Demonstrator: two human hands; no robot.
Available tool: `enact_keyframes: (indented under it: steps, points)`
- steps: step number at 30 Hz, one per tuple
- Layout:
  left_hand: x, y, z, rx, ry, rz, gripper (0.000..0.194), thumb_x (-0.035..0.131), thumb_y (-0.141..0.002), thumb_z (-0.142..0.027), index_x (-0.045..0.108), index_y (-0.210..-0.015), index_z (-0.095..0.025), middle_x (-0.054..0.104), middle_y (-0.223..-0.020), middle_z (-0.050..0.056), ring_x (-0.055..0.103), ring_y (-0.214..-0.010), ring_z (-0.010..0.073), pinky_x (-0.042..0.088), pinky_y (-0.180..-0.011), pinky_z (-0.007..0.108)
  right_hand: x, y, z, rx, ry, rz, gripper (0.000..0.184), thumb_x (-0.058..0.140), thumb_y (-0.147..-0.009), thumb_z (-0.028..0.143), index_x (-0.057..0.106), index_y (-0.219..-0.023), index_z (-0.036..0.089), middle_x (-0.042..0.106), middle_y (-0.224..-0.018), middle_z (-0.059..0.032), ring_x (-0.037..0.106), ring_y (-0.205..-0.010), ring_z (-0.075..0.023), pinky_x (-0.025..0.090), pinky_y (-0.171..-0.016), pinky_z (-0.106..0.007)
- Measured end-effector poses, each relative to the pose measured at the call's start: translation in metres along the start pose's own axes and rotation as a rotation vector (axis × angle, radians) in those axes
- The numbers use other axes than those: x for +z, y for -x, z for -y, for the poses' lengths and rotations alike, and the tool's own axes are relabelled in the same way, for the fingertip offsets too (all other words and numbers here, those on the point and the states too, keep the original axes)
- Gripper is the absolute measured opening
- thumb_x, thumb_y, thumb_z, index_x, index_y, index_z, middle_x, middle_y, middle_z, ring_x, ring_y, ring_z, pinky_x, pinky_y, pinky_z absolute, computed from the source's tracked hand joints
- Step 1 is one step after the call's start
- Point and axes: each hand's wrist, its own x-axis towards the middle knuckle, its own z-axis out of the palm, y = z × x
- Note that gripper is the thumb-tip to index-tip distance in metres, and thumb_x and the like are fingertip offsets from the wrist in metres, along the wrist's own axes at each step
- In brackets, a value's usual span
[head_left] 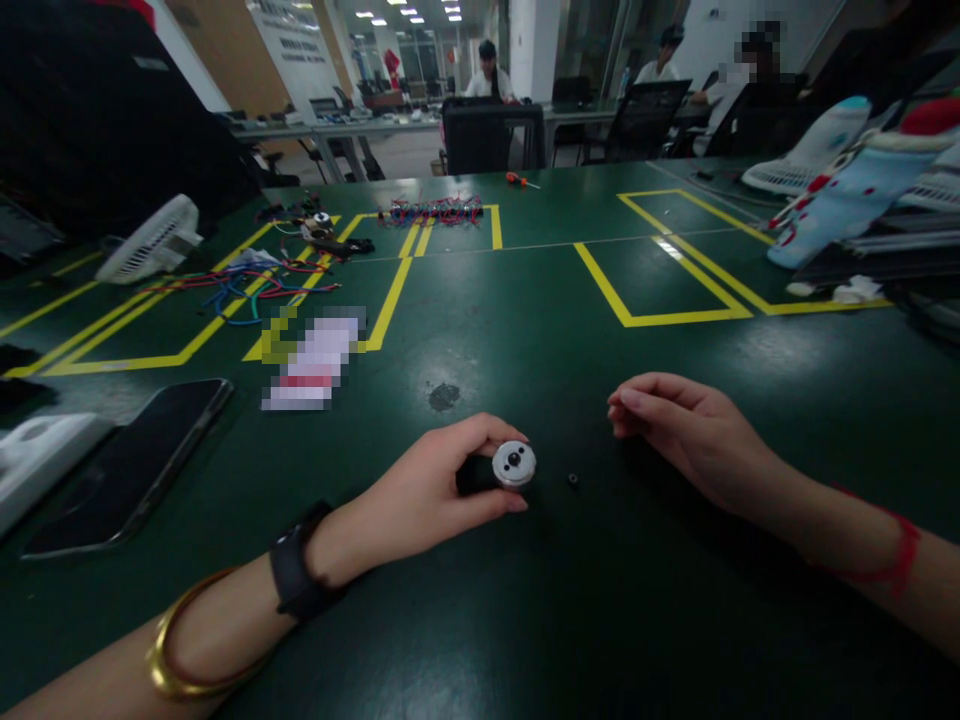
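Observation:
My left hand (pixel 431 485) is closed around a small round silver motor (pixel 514 464), thumb on the near side and fingers on the far side. The motor's end face points up, with a dark centre and small holes. Just right of it on the green table (pixel 517 620) lies a tiny dark ring-shaped part (pixel 572 480), which neither hand touches. My right hand (pixel 686 425) hovers farther right, its thumb pressed against its curled fingers. Whatever those fingertips may pinch is hidden.
At left lie a phone (pixel 135 465), a white power strip (pixel 45 460) and a blurred paper (pixel 315 362). Loose wires (pixel 262 285), a white fan (pixel 154 240) and a wire bundle (pixel 435 211) sit beyond. A screwdriver (pixel 517 180) is far back; a blue snowman-like object (pixel 847 195) stands right.

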Motion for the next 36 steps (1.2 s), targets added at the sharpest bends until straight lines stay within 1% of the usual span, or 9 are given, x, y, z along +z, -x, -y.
enact_keyframes:
  steps: [5, 9, 12, 16, 21, 25, 28, 32, 36]
  points:
    - [0.001, 0.0, 0.0, -0.01, 0.007, 0.003, 0.036, 0.073, -0.081, -0.024, 0.056, -0.112, -0.02, 0.063, -0.112, 0.004, 0.06, -0.102, 0.0186, 0.048, -0.09, 0.032, 0.001, 0.003, 0.003, -0.072, 0.255, 0.059, 0.014, 0.062, -0.088, 0.035, 0.066, -0.09, 0.022, 0.065, -0.08, 0.0, 0.06, -0.073, -0.0135, 0.047, -0.069, -0.028]
    - [0.001, 0.001, -0.001, -0.017, 0.012, -0.005, 0.034, 0.073, -0.08, -0.024, 0.056, -0.11, -0.02, 0.064, -0.11, 0.003, 0.061, -0.1, 0.0181, 0.048, -0.088, 0.031, 0.009, 0.008, 0.011, -0.294, 0.711, 0.3, 0.011, 0.059, -0.088, 0.028, 0.067, -0.09, 0.021, 0.062, -0.093, -0.0038, 0.059, -0.086, -0.0166, 0.047, -0.077, -0.031]
    - [0.002, 0.001, -0.001, -0.008, 0.006, -0.011, 0.033, 0.073, -0.08, -0.023, 0.056, -0.108, -0.02, 0.064, -0.108, 0.003, 0.061, -0.098, 0.0173, 0.048, -0.086, 0.03, 0.014, 0.01, 0.016, -0.371, 0.854, 0.426, 0.013, 0.06, -0.085, 0.022, 0.066, -0.097, 0.021, 0.06, -0.103, -0.0059, 0.058, -0.091, -0.0179, 0.048, -0.08, -0.032]
    - [0.002, 0.0, -0.001, -0.013, -0.01, -0.01, 0.033, 0.073, -0.08, -0.024, 0.057, -0.108, -0.019, 0.065, -0.105, 0.002, 0.061, -0.096, 0.0164, 0.047, -0.085, 0.028, 0.016, 0.01, 0.021, -0.307, 0.891, 0.471, 0.031, 0.069, -0.076, 0.025, 0.061, -0.106, 0.02, 0.058, -0.101, -0.0053, 0.058, -0.087, -0.0175, 0.05, -0.074, -0.03]
    - [0.002, 0.0, -0.002, -0.02, -0.004, -0.014, 0.031, 0.073, -0.08, -0.023, 0.057, -0.106, -0.019, 0.065, -0.103, 0.002, 0.062, -0.094, 0.0174, 0.048, -0.083, 0.029, 0.025, 0.006, 0.025, -0.357, 0.928, 0.497, 0.008, 0.063, -0.083, 0.024, 0.066, -0.089, 0.02, 0.058, -0.098, -0.0049, 0.058, -0.086, -0.0169, 0.048, -0.076, -0.031]
    - [0.003, 0.0, -0.001, -0.022, -0.042, -0.03, 0.03, 0.073, -0.079, -0.025, 0.057, -0.104, -0.019, 0.065, -0.1, 0.002, 0.061, -0.089, 0.0176, 0.048, -0.078, 0.029, 0.043, 0.005, 0.038, -0.508, 0.821, 0.36, 0.008, 0.063, -0.083, 0.022, 0.065, -0.091, 0.02, 0.059, -0.096, -0.0042, 0.058, -0.086, -0.0164, 0.048, -0.076, -0.029]
    - [0.003, 0.001, -0.001, -0.029, -0.084, -0.031, 0.027, 0.072, -0.08, -0.028, 0.056, -0.1, -0.019, 0.063, -0.093, 0.001, 0.059, -0.081, 0.0164, 0.047, -0.071, 0.027, 0.058, 0.004, 0.047, -0.597, 0.795, 0.365, 0.009, 0.063, -0.084, 0.021, 0.066, -0.092, 0.02, 0.059, -0.097, -0.0046, 0.058, -0.087, -0.0163, 0.047, -0.078, -0.029]
    - [0.003, 0.001, 0.0, -0.019, -0.109, -0.03, 0.027, 0.072, -0.08, -0.029, 0.056, -0.099, -0.018, 0.062, -0.091, 0.0, 0.058, -0.08, 0.0162, 0.045, -0.069, 0.027, 0.068, 0.005, 0.047, -0.574, 0.813, 0.402, 0.01, 0.062, -0.085, 0.022, 0.067, -0.092, 0.019, 0.06, -0.095, -0.005, 0.059, -0.084, -0.0161, 0.047, -0.077, -0.03]
    - [0.002, 0.001, 0.0, -0.023, -0.09, -0.017, 0.027, 0.071, -0.081, -0.028, 0.056, -0.102, -0.019, 0.063, -0.094, 0.001, 0.059, -0.081, 0.0166, 0.046, -0.071, 0.027, 0.062, 0.008, 0.043, -0.529, 0.754, 0.397, 0.012, 0.063, -0.084, 0.024, 0.068, -0.095, 0.021, 0.062, -0.098, -0.0053, 0.06, -0.088, -0.0174, 0.048, -0.08, -0.032]
